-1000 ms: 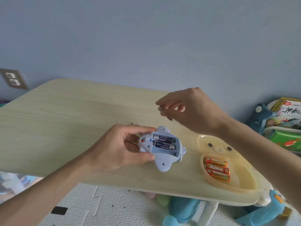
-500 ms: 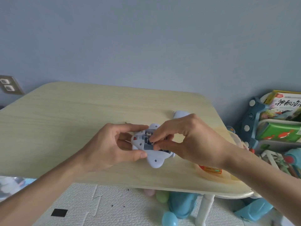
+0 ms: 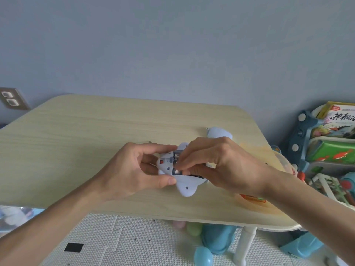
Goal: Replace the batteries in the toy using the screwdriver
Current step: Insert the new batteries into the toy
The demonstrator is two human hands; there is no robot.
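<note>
A pale blue plastic toy lies belly-up just above the table, its battery compartment open. My left hand grips the toy's left side between thumb and fingers. My right hand covers the compartment, its fingertips pinching a battery inside it; most of that battery is hidden. The detached compartment cover lies on the table behind my right hand. Orange spare batteries show in a translucent yellow tray, partly hidden by my right wrist. No screwdriver shows.
A rack with books and toys stands to the right of the table. Blue and pastel toys lie on the white mat under the table's front edge. A wall socket is at the far left.
My right hand came down from above the table onto the toy's open compartment and now pinches inside it. My left hand kept its hold. The view shifted slightly left.
</note>
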